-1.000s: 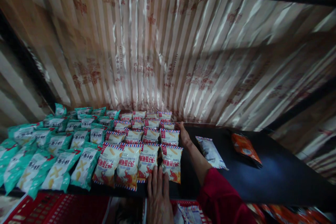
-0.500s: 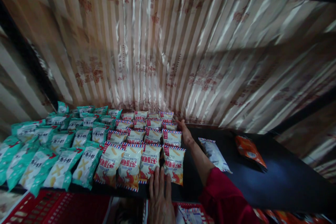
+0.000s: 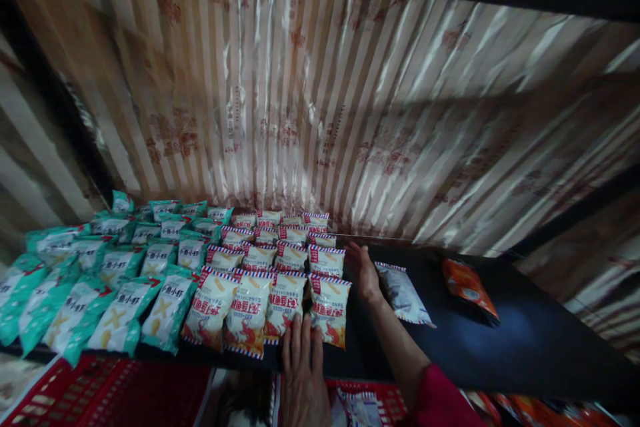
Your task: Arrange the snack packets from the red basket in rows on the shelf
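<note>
Rows of white snack bags with red lettering stand on the black shelf [image 3: 500,347]. My left hand [image 3: 304,370] lies flat with fingers stretched out, its tips at the lower front of a white snack bag [image 3: 285,303] and close to the front right snack bag [image 3: 329,313]. Beside the right end of the rows is my right hand [image 3: 365,273], fingers apart and holding nothing. Its fingertips come near a snack bag [image 3: 326,261] in the second row; whether they touch it I cannot tell. A single white packet [image 3: 404,293] lies flat right of that hand.
Teal snack bags [image 3: 123,313] fill the shelf's left side. An orange packet [image 3: 470,290] lies farther right. Below the front edge are a red basket [image 3: 125,390] and another red basket [image 3: 393,403] with packets inside. Striped sheeting [image 3: 300,80] closes the back; a dark beam crosses overhead.
My right hand has drawn back toward me and slightly right, away from the rear of the white bags. My left hand stays at the front row. The view has shifted slightly.
</note>
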The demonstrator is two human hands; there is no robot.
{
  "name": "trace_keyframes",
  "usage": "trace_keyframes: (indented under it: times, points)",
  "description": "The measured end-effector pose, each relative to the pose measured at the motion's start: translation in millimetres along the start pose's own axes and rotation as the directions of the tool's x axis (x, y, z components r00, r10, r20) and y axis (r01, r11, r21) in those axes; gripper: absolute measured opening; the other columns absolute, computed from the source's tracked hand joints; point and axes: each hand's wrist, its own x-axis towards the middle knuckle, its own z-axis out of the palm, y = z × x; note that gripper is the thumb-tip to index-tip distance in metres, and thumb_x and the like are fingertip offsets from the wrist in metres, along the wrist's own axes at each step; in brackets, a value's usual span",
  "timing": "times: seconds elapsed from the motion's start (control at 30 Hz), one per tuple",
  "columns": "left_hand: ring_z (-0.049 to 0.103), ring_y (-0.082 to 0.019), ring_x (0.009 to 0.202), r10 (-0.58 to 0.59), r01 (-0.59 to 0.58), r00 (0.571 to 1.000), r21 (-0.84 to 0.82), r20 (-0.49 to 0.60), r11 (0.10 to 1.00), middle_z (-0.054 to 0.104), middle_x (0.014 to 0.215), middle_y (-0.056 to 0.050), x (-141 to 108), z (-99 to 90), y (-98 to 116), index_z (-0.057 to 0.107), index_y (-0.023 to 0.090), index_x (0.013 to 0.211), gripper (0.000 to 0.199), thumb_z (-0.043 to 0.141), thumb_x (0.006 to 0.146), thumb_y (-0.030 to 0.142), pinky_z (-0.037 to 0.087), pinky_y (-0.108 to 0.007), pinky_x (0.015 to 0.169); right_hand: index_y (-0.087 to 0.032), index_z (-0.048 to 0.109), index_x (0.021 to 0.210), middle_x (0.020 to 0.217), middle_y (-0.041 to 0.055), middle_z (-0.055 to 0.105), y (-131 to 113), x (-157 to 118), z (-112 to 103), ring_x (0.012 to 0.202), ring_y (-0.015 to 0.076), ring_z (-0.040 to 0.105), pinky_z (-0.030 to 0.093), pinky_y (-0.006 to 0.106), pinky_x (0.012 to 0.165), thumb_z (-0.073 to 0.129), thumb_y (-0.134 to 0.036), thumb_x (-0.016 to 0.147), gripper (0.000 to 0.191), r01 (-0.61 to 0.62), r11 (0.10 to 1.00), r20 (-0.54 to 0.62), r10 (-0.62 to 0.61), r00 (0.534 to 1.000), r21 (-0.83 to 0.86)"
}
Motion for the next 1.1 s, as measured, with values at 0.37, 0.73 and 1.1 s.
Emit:
trace_keyframes:
  times: [0.37,0.73,1.1]
  points:
    - [0.015,-0.026,0.138,0.082,-0.088,0.996,-0.149,-0.043,0.985,0.030,0.147,-0.006,-5,-22.9,-5,0.027,0.017,0.140,0.072,0.039,0.071,0.003,0.033,-0.046,0.105,-0.016,0.052,0.123,0.132,0.0110,0.051,35,-120,-26,0.123,0.0268,0.045,0.039,0.041,0.100,0.045,-0.059,0.079,0.062,0.206,0.969,-0.054,-0.215,0.975,-0.135]
    - [0.042,-0.022,0.126,-0.017,0.021,0.999,-0.094,0.047,0.995,0.052,0.132,-0.007,-18,-45.5,-21,0.056,0.015,0.120,0.049,0.039,0.075,0.008,0.042,-0.037,0.100,-0.017,0.047,0.130,0.136,0.0115,0.047,54,-180,-20,0.128,0.0266,0.040,0.032,0.045,0.107,0.047,-0.054,0.080,0.062,0.323,0.781,0.044,-0.356,0.933,-0.534]
    - [0.037,-0.020,0.129,-0.072,0.101,0.954,-0.087,0.289,0.991,0.045,0.138,-0.009,-19,-46.8,-17,0.058,0.012,0.117,0.049,0.036,0.075,0.001,0.037,-0.031,0.105,-0.019,0.052,0.126,0.132,0.0120,0.051,68,-177,-18,0.123,0.0266,0.046,0.039,0.046,0.102,0.049,-0.049,0.082,0.053,0.476,0.588,0.158,-0.509,0.846,-0.655]
